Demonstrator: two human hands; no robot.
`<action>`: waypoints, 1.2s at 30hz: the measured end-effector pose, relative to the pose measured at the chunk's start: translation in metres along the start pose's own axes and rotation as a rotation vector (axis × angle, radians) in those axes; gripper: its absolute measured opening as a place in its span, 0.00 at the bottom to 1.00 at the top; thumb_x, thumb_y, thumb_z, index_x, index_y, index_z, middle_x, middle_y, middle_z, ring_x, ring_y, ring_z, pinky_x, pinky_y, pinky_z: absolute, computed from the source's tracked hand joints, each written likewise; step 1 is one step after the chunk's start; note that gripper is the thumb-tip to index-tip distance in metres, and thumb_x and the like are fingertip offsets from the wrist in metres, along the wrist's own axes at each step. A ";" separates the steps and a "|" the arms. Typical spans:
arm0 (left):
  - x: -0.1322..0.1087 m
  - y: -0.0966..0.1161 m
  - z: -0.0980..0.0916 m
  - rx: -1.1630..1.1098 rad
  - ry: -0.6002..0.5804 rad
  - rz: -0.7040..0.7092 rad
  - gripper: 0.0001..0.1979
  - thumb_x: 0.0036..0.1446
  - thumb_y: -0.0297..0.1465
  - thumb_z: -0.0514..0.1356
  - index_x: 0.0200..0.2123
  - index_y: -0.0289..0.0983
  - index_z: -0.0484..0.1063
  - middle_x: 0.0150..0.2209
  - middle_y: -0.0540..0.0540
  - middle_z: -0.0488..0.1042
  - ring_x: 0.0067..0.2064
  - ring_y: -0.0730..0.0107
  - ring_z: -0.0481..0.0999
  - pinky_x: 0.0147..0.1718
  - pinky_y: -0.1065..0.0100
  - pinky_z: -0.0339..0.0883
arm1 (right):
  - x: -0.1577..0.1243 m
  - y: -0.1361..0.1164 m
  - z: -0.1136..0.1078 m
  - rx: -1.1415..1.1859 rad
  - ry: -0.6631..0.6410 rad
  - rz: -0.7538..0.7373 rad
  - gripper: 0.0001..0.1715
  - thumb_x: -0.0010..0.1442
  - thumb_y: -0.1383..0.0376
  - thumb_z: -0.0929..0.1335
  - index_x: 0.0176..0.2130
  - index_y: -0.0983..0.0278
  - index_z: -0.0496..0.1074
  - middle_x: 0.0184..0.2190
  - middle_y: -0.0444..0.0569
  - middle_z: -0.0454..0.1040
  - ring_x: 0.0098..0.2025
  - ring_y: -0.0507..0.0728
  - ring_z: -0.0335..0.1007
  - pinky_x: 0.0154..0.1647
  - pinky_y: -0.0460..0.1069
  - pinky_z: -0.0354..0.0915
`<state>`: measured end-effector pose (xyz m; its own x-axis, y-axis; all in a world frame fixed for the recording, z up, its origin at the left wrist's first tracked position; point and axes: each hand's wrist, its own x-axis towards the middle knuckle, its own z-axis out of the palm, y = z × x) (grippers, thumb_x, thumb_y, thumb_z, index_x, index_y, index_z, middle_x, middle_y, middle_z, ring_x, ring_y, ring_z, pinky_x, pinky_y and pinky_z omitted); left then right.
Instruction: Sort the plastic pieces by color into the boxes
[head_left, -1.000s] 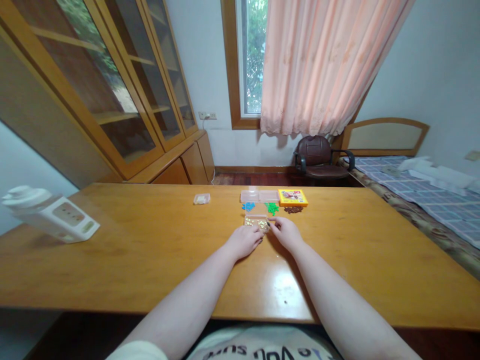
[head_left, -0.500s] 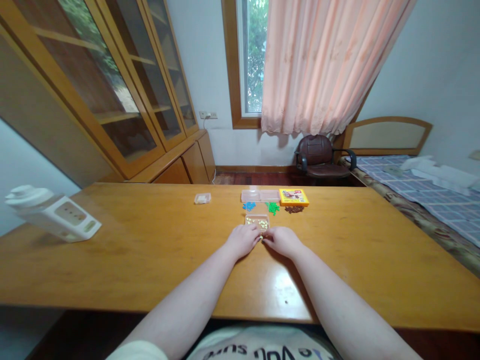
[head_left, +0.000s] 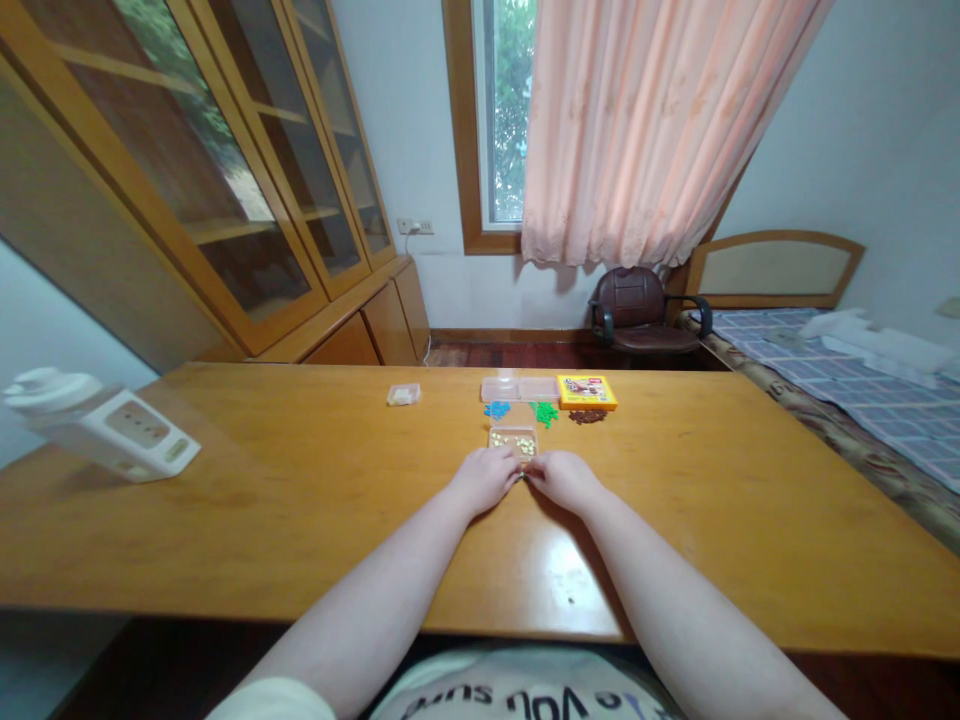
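My left hand [head_left: 489, 479] and my right hand [head_left: 562, 478] meet at the near side of a small clear plastic box [head_left: 491, 437], fingers closed and tips almost touching. Something tiny and pale shows between the fingertips; its shape is too small to make out. Inside the box lie several pale yellow pieces [head_left: 527, 447]. Beyond it are a small heap of blue pieces [head_left: 496, 410], a heap of green pieces [head_left: 545, 413] and a heap of brown pieces [head_left: 588, 416]. The fingers hide part of the box's near edge.
Clear plastic trays [head_left: 519, 389] and a yellow printed box [head_left: 587, 392] stand behind the heaps. A small clear case [head_left: 403, 395] is farther left on the wooden table [head_left: 300, 520]. A large white bottle [head_left: 112, 425] stands at the far left.
Both hands stay almost in place at the box's near side, with only slight finger movement. The view has shifted a little.
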<state>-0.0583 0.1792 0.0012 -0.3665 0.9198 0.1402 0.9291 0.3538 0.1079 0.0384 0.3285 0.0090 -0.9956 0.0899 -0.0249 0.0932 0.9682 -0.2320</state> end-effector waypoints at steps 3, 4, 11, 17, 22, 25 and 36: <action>-0.001 -0.001 0.001 -0.026 0.017 -0.007 0.09 0.61 0.34 0.53 0.36 0.40 0.73 0.37 0.45 0.72 0.38 0.66 0.73 0.37 0.67 0.66 | 0.001 0.001 0.002 0.020 0.010 0.003 0.16 0.62 0.58 0.61 0.36 0.58 0.77 0.34 0.50 0.79 0.35 0.56 0.73 0.32 0.46 0.60; -0.001 -0.001 0.001 -0.034 0.020 -0.013 0.09 0.61 0.34 0.54 0.36 0.40 0.73 0.38 0.45 0.72 0.38 0.66 0.73 0.37 0.67 0.66 | 0.001 0.001 0.002 0.029 0.010 0.005 0.16 0.61 0.59 0.62 0.36 0.58 0.77 0.34 0.49 0.79 0.35 0.55 0.73 0.32 0.45 0.59; -0.001 -0.001 0.000 -0.041 -0.008 -0.019 0.08 0.60 0.33 0.55 0.36 0.40 0.73 0.37 0.46 0.72 0.38 0.66 0.73 0.36 0.68 0.66 | 0.002 0.001 0.002 0.070 -0.007 0.022 0.13 0.59 0.61 0.64 0.35 0.59 0.77 0.34 0.48 0.78 0.34 0.54 0.72 0.32 0.45 0.58; -0.001 -0.003 0.002 -0.048 0.026 -0.016 0.09 0.61 0.34 0.54 0.36 0.39 0.73 0.37 0.46 0.72 0.38 0.67 0.73 0.36 0.68 0.66 | 0.002 0.003 0.004 0.092 0.016 0.011 0.13 0.60 0.60 0.63 0.35 0.59 0.77 0.34 0.48 0.78 0.34 0.55 0.72 0.32 0.45 0.58; -0.001 -0.004 0.002 -0.078 0.080 -0.024 0.11 0.61 0.36 0.53 0.38 0.39 0.73 0.36 0.45 0.72 0.39 0.68 0.73 0.37 0.69 0.65 | 0.002 0.004 0.003 0.172 0.049 -0.010 0.14 0.61 0.58 0.63 0.42 0.56 0.76 0.37 0.47 0.78 0.37 0.55 0.72 0.36 0.45 0.60; -0.001 -0.008 0.001 -0.120 0.143 -0.039 0.11 0.62 0.36 0.53 0.38 0.39 0.73 0.37 0.46 0.72 0.39 0.68 0.72 0.39 0.69 0.65 | 0.001 0.003 0.001 0.215 0.088 -0.007 0.17 0.63 0.58 0.61 0.47 0.56 0.74 0.38 0.47 0.78 0.37 0.54 0.72 0.37 0.45 0.61; 0.000 -0.043 0.011 -0.288 0.390 -0.337 0.43 0.49 0.38 0.64 0.64 0.41 0.46 0.61 0.38 0.55 0.61 0.54 0.58 0.58 0.55 0.55 | 0.010 0.015 0.013 0.370 0.298 0.162 0.18 0.59 0.63 0.63 0.48 0.64 0.71 0.37 0.51 0.75 0.38 0.55 0.70 0.42 0.48 0.63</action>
<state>-0.0980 0.1659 -0.0145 -0.6814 0.6146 0.3974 0.7269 0.5052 0.4651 0.0301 0.3407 -0.0075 -0.9209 0.3473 0.1770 0.1879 0.7933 -0.5791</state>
